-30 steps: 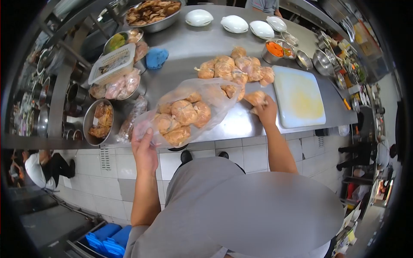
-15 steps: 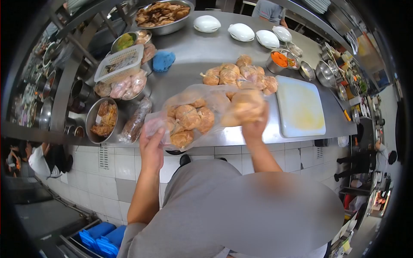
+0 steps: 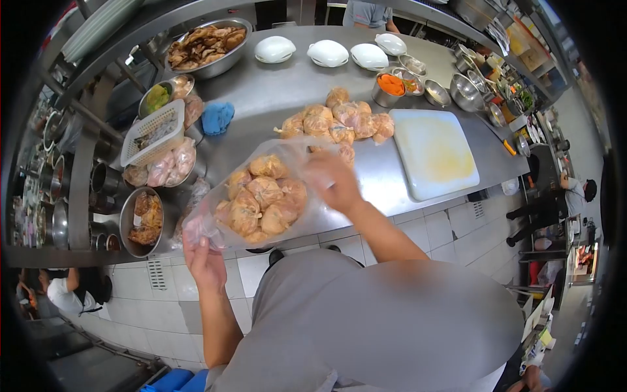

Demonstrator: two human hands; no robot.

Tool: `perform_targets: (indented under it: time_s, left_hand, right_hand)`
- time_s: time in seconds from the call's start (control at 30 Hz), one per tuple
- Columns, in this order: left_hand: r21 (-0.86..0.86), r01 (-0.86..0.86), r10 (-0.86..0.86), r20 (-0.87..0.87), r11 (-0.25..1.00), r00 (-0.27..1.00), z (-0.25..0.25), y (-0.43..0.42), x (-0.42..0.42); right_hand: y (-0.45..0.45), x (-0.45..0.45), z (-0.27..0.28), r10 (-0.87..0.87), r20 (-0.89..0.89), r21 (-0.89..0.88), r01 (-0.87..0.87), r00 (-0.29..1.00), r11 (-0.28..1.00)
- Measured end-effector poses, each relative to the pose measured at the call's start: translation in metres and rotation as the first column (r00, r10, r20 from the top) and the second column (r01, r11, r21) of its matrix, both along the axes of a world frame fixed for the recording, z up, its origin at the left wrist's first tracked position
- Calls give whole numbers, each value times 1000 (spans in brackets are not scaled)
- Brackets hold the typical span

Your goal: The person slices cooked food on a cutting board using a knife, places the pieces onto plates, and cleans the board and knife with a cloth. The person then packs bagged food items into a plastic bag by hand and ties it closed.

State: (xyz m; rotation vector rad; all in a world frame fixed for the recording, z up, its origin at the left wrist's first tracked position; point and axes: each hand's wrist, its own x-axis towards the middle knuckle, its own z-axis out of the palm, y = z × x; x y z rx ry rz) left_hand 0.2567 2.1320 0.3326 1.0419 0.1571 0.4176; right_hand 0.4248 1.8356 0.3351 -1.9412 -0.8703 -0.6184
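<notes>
A large clear plastic bag [image 3: 222, 196] lies over the steel counter's front part, holding several small knotted bags of orange-brown food [image 3: 264, 192]. At its lower left corner, my left hand [image 3: 206, 260] is closed on the gathered plastic. My right hand [image 3: 336, 183] is at the bag's right side, by its mouth; the fingers are smeared by motion, and whether they grip the plastic is unclear. Just beyond that hand sits a pile of similar knotted food bags [image 3: 318, 120]. A white cutting board [image 3: 434, 153] lies to the right.
Along the left are a bowl of browned food [image 3: 208, 46], a white basket [image 3: 153, 140], a blue cloth [image 3: 217, 118] and a metal pan [image 3: 142, 222]. White lidded dishes [image 3: 328, 53] and a container of orange food [image 3: 390, 86] stand at the back. A person [image 3: 367, 14] is across the counter.
The knotted food bag in my right hand is no longer there, and the large bag looks fuller. My right hand has moved left to the bag's mouth; my left hand is lower and further left.
</notes>
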Motion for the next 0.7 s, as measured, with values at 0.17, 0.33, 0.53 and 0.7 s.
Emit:
perform_targets:
  time_s: [0.17,0.33,0.53,0.7]
  left_hand:
    - [-4,1,-1,-6,1000,1000,8,-9,2]
    - [-21,-13,12,-9,1000,1000,10,-14,5]
    - [35,-30,31,-40,999,999,16,-23,-4]
    - [1,-42,41,-117,999,992,9,-18,-15]
  right_hand:
    - [-58,69,-85,-487,-318,-156,462,813,873]
    - [23,51,-121,-684,30,-673,521,729,526]
    - [-15,76,-116,-596,-397,-698,192,698,690]
    - [-85,42,-110,-566,-280,-710,229,775,666]
